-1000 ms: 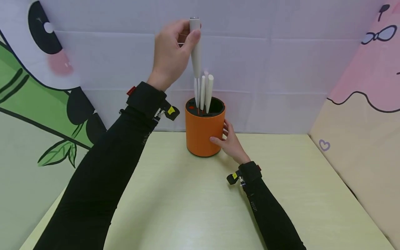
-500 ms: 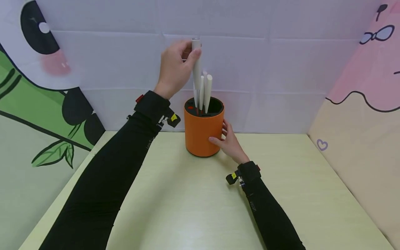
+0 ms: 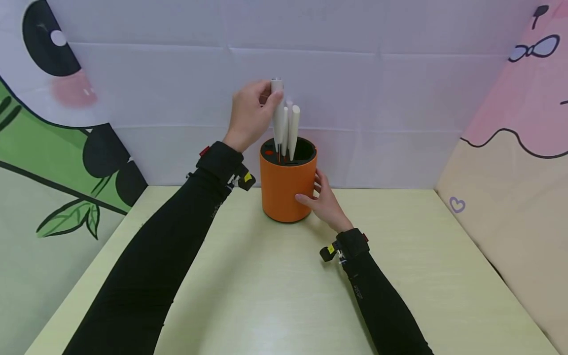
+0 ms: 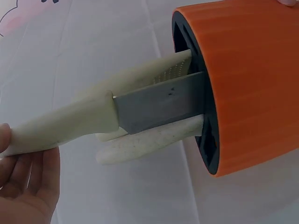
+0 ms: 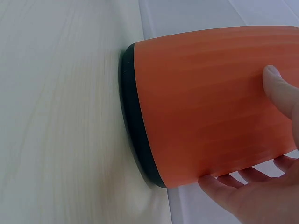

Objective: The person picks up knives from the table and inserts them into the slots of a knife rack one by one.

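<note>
My left hand [image 3: 251, 114] pinches the upper end of a white knife handle between thumb and fingers. In the left wrist view, the wide grey blade of this knife [image 4: 159, 103] is partly inside the holder's top, its tip hidden. Beneath it stands an orange, round knife holder [image 3: 285, 195] with a black top and dark base, upright on the table. Other white-handled utensils [image 3: 294, 129] stick up from it, close beside the held knife. My right hand [image 3: 327, 205] grips the holder's lower right side, the thumb in front and the fingers round the far side.
The pale wooden table [image 3: 248, 286] extends around the holder. Right behind it hangs a light cloth backdrop [image 3: 390, 98] with cartoon drawings. A patterned side panel [image 3: 510, 207] borders the table on the right.
My left hand has come down with the knife, and its blade has sunk deeper into the holder. The right hand stays on the holder, which stands in the same spot.
</note>
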Action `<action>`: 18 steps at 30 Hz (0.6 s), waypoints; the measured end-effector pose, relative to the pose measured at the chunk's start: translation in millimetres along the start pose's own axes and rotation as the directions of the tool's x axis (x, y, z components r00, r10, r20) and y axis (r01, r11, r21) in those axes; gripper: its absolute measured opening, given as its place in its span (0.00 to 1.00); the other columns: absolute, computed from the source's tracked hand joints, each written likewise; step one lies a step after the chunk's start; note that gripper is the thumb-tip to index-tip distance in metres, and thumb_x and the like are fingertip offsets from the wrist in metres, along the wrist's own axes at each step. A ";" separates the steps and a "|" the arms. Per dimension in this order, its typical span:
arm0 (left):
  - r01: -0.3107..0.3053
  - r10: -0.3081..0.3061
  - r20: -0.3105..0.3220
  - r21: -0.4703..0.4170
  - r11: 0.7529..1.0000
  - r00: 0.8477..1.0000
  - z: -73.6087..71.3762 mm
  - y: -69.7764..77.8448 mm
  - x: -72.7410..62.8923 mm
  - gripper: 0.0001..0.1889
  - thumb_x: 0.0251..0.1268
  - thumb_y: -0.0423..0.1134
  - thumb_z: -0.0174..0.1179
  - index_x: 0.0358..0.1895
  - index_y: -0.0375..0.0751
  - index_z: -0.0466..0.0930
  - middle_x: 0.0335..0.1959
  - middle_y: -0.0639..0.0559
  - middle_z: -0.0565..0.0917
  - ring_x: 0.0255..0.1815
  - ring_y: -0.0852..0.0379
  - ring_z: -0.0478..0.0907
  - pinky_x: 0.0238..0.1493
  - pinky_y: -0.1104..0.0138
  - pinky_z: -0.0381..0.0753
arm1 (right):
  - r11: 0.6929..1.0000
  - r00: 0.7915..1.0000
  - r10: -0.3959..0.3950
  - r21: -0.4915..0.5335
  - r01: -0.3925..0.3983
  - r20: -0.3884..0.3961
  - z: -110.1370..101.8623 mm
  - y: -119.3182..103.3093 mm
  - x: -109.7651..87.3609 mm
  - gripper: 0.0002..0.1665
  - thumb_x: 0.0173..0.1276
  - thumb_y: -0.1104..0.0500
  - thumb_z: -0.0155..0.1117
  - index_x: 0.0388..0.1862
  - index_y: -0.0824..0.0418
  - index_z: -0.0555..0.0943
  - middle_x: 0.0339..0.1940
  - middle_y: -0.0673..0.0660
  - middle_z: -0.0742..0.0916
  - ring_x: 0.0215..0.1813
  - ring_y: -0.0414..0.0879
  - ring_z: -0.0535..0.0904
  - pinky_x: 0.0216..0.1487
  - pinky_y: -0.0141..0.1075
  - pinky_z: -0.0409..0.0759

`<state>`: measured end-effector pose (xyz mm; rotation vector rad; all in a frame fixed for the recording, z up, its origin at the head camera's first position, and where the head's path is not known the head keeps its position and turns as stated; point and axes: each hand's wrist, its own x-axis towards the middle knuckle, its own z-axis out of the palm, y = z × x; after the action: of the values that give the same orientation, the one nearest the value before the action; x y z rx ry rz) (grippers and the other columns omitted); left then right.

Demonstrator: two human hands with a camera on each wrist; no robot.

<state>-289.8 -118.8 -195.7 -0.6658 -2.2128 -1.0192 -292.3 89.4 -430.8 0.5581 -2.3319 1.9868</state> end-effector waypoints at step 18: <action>0.031 -0.028 0.085 -0.028 0.999 0.996 11.8 -20.5 -16.5 0.16 0.84 0.41 0.58 0.61 0.33 0.84 0.54 0.40 0.86 0.56 0.47 0.84 0.61 0.58 0.84 | 1.000 1.000 0.002 -0.001 -0.002 0.002 2.1 -0.7 1.0 0.61 0.74 0.49 0.74 0.90 0.45 0.43 0.89 0.53 0.54 0.86 0.58 0.55 0.82 0.58 0.63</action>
<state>-295.4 -124.4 -223.4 -0.7030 -2.2913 -1.0574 -292.6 87.0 -430.4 0.5580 -2.3355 1.9863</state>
